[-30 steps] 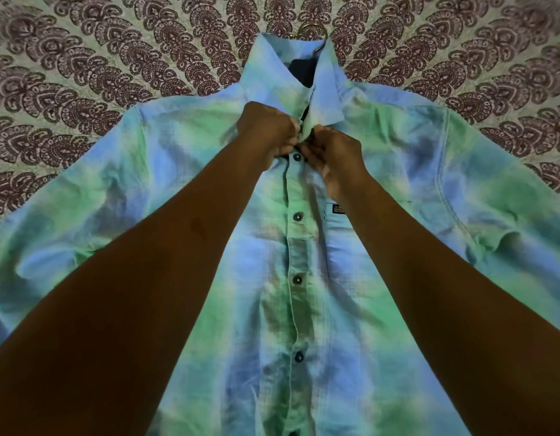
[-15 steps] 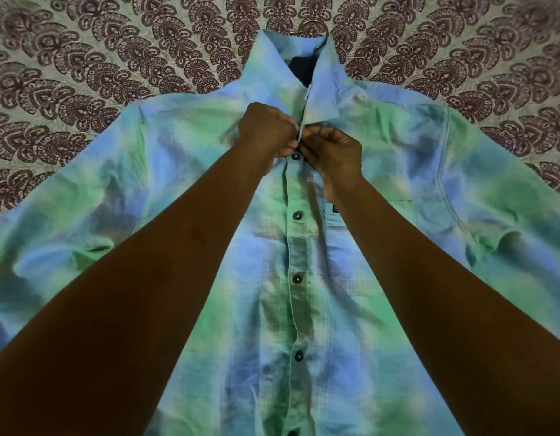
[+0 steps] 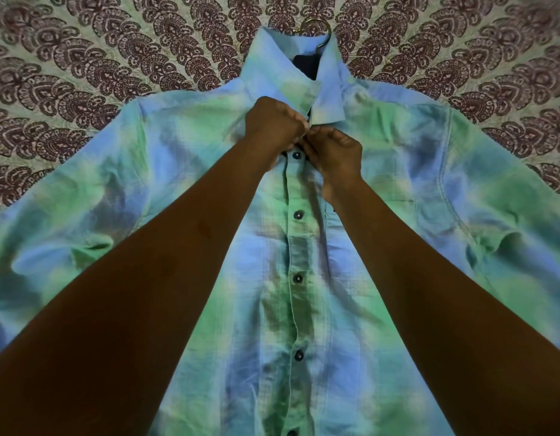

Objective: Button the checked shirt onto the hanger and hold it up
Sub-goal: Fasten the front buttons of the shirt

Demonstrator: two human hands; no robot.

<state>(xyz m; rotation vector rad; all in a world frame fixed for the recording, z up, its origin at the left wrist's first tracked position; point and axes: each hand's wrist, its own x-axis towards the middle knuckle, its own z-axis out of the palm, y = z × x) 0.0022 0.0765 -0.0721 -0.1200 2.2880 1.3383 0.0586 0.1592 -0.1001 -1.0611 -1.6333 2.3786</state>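
Since a moment ago, little is changed. The checked shirt [image 3: 398, 184] is pinched below the collar by the curled fingers of the left hand [image 3: 274, 129] and right hand [image 3: 333, 152]. The hanger [image 3: 321, 25] hook is seen above the collar.

Maroon paisley-printed bedspread [image 3: 83, 89], dim light

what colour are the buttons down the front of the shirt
Dark, near black, small and round, on the green-and-blue checked shirt; one button shows clearly in the head view.
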